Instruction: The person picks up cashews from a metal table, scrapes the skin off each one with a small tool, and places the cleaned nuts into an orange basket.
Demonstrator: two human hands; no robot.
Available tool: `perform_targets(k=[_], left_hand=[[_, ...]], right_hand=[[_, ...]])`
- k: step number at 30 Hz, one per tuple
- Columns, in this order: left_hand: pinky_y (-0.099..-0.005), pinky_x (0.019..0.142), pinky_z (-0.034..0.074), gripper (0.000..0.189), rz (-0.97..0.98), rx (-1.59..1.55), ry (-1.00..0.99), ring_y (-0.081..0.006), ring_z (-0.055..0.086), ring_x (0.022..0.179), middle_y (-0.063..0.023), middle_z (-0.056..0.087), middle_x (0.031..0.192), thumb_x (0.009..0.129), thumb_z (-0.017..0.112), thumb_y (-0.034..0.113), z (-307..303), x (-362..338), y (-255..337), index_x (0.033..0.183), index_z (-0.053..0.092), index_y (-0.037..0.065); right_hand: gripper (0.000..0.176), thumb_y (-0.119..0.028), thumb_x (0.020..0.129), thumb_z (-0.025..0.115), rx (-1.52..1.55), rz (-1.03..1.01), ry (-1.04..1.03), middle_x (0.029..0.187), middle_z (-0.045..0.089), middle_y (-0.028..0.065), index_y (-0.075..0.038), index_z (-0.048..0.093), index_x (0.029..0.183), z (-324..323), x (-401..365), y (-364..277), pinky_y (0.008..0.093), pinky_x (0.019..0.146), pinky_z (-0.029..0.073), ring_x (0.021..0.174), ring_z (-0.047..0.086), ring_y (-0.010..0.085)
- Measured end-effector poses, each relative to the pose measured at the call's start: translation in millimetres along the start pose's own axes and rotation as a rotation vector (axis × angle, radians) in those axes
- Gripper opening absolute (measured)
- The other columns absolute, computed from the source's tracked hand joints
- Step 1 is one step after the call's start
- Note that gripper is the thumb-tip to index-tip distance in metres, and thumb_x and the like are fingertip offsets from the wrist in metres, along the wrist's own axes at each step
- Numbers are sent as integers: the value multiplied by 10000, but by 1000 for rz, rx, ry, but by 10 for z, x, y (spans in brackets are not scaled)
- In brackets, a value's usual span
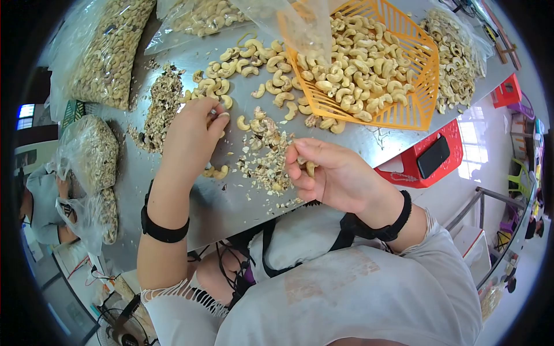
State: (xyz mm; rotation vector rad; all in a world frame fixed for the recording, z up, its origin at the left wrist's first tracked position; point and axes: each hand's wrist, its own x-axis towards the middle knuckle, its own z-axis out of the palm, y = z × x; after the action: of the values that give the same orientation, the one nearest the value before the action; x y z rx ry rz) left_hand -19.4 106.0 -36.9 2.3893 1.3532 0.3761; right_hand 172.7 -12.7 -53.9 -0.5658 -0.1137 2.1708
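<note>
My left hand is over the metal table, thumb and fingers pinched together; a small pale bit shows at the fingertips, too hidden to name. Just beyond it lie whole cashews, with a loose cashew nearer me. My right hand is turned partly palm up, its fingers curled round a cashew. Between the hands spreads a heap of broken cashew bits and flakes. Behind my left hand is a brownish pile of skins and crumbs.
An orange plastic basket of cashews stands at the back right, beside a pile of cashew pieces. Filled plastic bags line the left edge. A phone lies on a red stool. Another person sits at left.
</note>
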Motion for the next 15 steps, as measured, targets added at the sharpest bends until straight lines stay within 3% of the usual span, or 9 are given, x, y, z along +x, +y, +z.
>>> perform_targets(k=[1,5,7,8,10,11,13,15], left_hand=[[-239,546,374,168,0,1,0,-117,467,594,-48,511,719,725,595,141,-14,-7,19,823,543,15],[-180,439,248,90,-297,-475,-133,-10,304,483,64,390,562,711,595,80,-227,-129,525,786,554,52],[-205,457,348,149,-159,-412,-212,-131,449,526,-47,505,699,685,623,93,-271,-218,771,807,555,42],[-205,457,348,149,-128,-432,-218,-131,449,526,-47,505,699,685,623,93,-219,-251,814,807,555,42],[-204,455,356,182,333,-372,-124,-136,463,568,-51,509,761,675,634,97,-97,-293,883,836,560,52],[-204,455,356,182,361,-389,-126,-136,463,568,-51,509,761,675,634,97,-98,-295,936,836,560,52],[-223,458,374,197,250,-415,-108,-151,478,636,-66,505,812,675,636,107,-180,-278,1035,854,564,65],[-211,472,366,185,201,-452,-98,-147,467,674,-64,493,800,683,620,91,-250,-293,1042,854,561,52]], right_hand=[[200,-248,871,410,3,-10,-1,754,503,19,-64,490,863,-3,-4,-1,232,562,424,590,460,82],[223,-265,873,406,13,-39,29,766,512,28,-58,485,888,35,-25,-34,237,553,429,597,480,92],[255,-292,875,399,10,-7,153,770,518,35,-52,475,913,175,-38,-67,247,541,433,606,493,102],[274,-315,876,389,54,-8,133,758,513,33,-56,466,923,190,-35,-56,249,519,435,614,502,108],[269,-313,878,384,77,-6,78,748,505,28,-60,468,917,119,-66,-42,243,510,427,603,492,106],[263,-310,881,380,111,25,0,738,497,24,-64,469,911,101,-90,-49,237,500,419,592,482,103],[241,-291,880,389,116,-1,119,678,475,7,-66,475,887,173,-205,-164,204,434,358,510,416,76],[221,-264,874,408,18,-87,-71,623,455,-5,-56,484,868,95,-399,-314,179,390,282,443,330,51]])
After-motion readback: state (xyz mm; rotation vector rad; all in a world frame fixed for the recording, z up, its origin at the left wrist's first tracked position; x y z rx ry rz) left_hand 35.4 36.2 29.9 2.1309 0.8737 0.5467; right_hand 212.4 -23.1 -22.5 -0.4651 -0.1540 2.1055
